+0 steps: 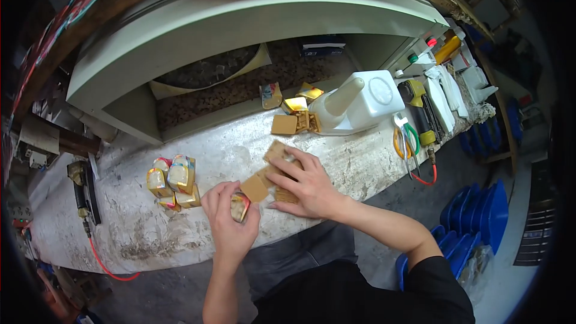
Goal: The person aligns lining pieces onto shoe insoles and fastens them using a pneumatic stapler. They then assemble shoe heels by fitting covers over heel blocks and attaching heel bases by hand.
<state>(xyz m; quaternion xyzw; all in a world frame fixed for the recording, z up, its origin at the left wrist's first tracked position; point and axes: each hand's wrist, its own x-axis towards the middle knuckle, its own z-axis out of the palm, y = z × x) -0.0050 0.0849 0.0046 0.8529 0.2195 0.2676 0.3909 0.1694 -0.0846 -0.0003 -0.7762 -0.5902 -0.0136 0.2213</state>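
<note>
My left hand [227, 219] is curled around a small gold printed package [240, 206] with a pale, clear-looking face, held just above the bench. Right beside it, a flat tan square piece [255, 188] reaches toward the package. My right hand [303, 187] lies palm down with fingers spread over several tan pieces; part of one tan piece [275, 151] shows past the fingertips, and the rest are mostly covered. To the left stands a cluster of similar gold packages [182, 174], some stacked on others.
A white plastic jug [379, 99] stands at the back, beside more gold pieces [295, 105] and a brown square block [284, 124]. Scissors [405, 141] and a yellow-black air tool [423, 111] lie right. Another air tool [81, 186] is left. A grey hood [252, 15] overhangs the bench.
</note>
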